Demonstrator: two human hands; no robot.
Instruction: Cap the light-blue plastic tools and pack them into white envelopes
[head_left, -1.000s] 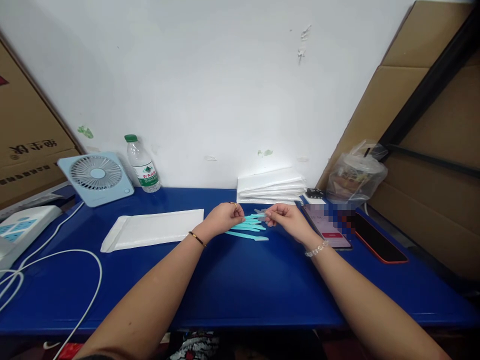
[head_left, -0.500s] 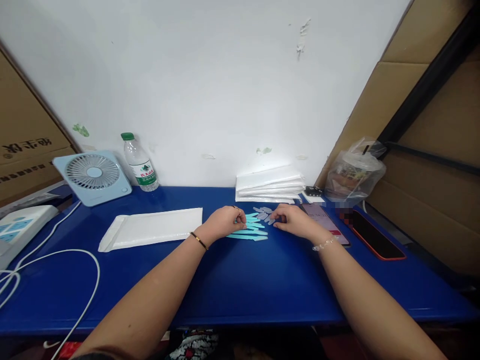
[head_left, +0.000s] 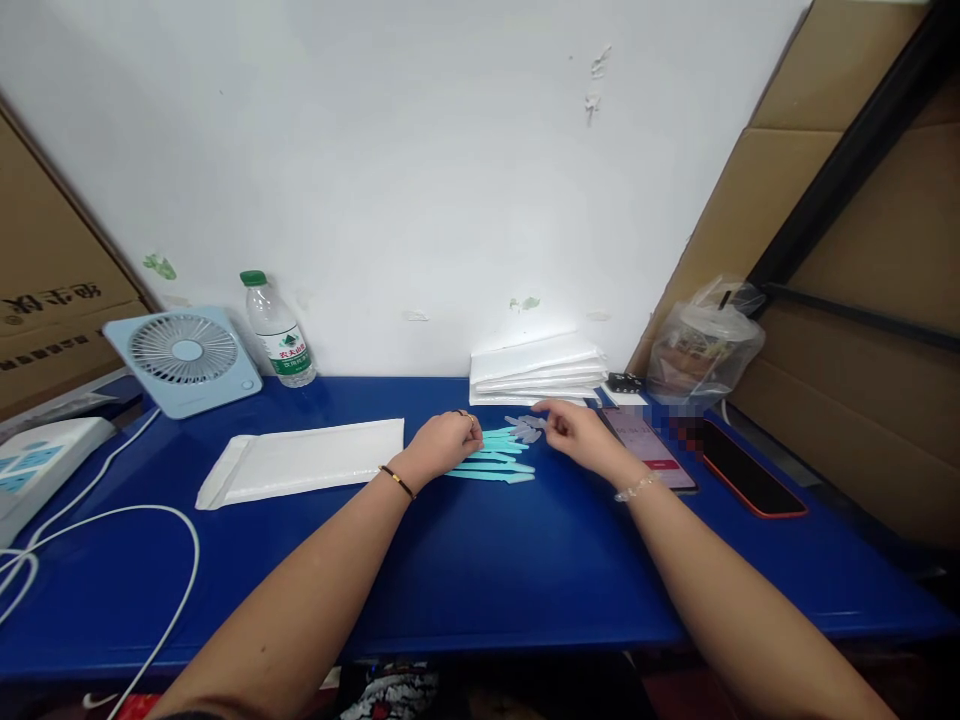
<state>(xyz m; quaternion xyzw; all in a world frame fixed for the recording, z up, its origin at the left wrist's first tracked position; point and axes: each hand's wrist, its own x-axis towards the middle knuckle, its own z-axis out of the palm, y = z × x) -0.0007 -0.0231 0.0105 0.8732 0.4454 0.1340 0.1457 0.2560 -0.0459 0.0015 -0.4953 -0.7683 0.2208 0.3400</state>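
Note:
Several slim turquoise sticks that look like eyebrow razors lie fanned out on the blue table. Past their right ends is a small heap of translucent, pale blade covers. My left hand rests at the razors' left ends, thumb and fingers pinched together where a razor comes out; its fingertips hide the exact hold. At the right side of the covers is my right hand, index finger stretched out and the others loosely bent. I see nothing held in it.
A white padded envelope lies left of my hands, and a stack of envelopes at the wall. Around them are a blue fan, a water bottle, a bagged cup, two phones and a white cable.
My left hand has shifted slightly left along the razors. My right index finger has straightened and lifted away from the covers it was bent over.

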